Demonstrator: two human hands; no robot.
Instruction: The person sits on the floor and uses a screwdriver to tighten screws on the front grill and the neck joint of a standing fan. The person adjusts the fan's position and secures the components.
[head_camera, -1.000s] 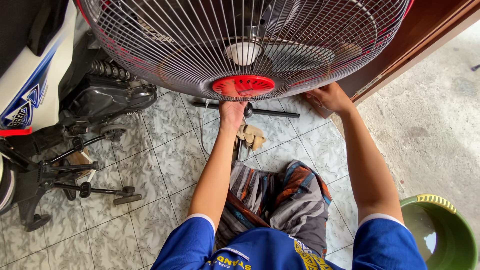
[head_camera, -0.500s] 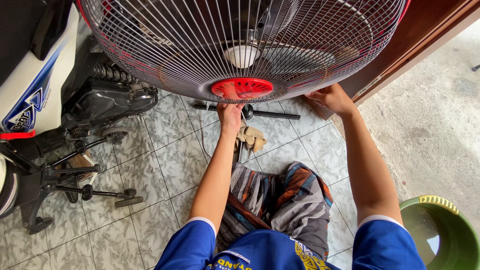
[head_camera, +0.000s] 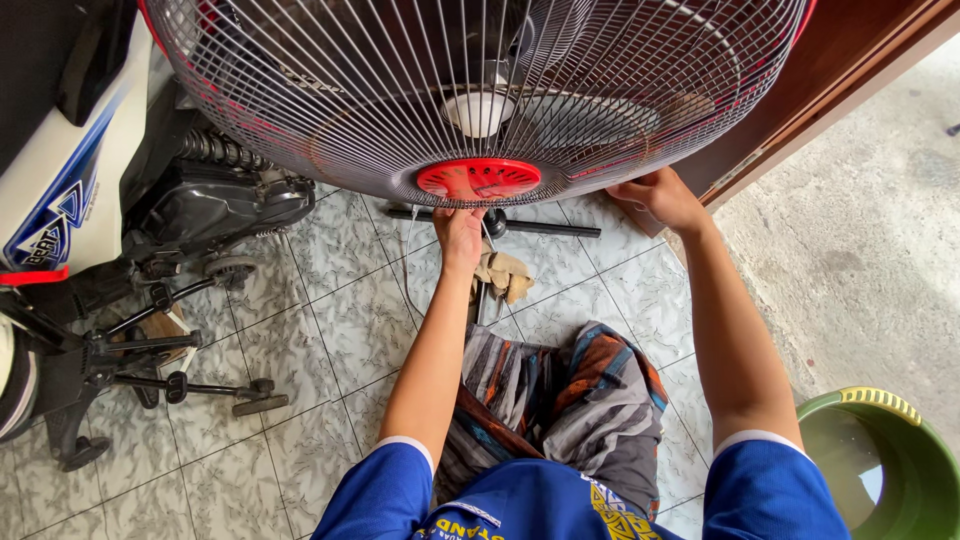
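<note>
A large fan with a grey wire grille (head_camera: 330, 100) and a red centre cap (head_camera: 478, 178) fills the top of the view. My left hand (head_camera: 458, 232) reaches up under the grille just below the red cap, fingers hidden behind the wires. My right hand (head_camera: 660, 195) grips the grille's lower right rim. Below the fan lies its black cross-shaped stand (head_camera: 500, 222) with a beige cloth (head_camera: 503, 272) on it.
A white and blue motorbike (head_camera: 70, 200) with black footrests and kickstand stands at the left on the marbled floor tiles (head_camera: 330, 330). A green bucket (head_camera: 890, 460) with water sits at the bottom right. A brown wooden door frame (head_camera: 840, 70) runs along the upper right.
The fan head has shifted slightly upward and nearer in view. Both hands stay on the grille in the same places.
</note>
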